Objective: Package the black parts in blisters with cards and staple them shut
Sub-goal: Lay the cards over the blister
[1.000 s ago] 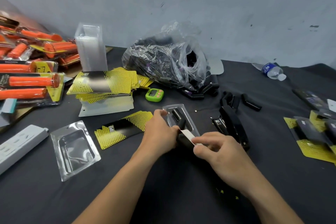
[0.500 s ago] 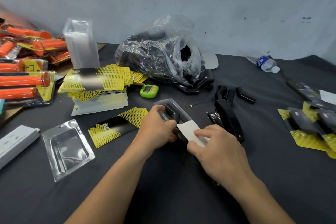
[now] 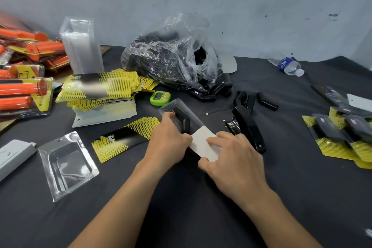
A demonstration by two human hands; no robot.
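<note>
A clear blister (image 3: pixel 191 116) lies at the table's middle with a black part (image 3: pixel 182 120) in its cavity. My left hand (image 3: pixel 168 139) grips the blister's left side. My right hand (image 3: pixel 231 157) presses a card (image 3: pixel 202 144), white side up, onto the blister's near end; fingers cover the card's right and lower edges. A black stapler (image 3: pixel 248 127) lies just right of my hands. Loose black parts (image 3: pixel 266 101) lie behind it, and a plastic bag (image 3: pixel 171 56) holds many more. A yellow-black card (image 3: pixel 125 139) and an empty blister (image 3: pixel 67 165) lie to the left.
A stack of yellow cards (image 3: pixel 100 88) and stacked blisters (image 3: pixel 81 46) stand at back left, beside orange packaged items (image 3: pixel 22 88). A green timer (image 3: pixel 160 98) sits behind the blister. Finished packs (image 3: pixel 342 133) lie at the right, a water bottle (image 3: pixel 289 66) at back right, a white power strip (image 3: pixel 12 157) at far left.
The white card has come down from nearly edge-on to lying flat over the blister's near end. My right hand has spread over it; my left hand stays on the blister.
</note>
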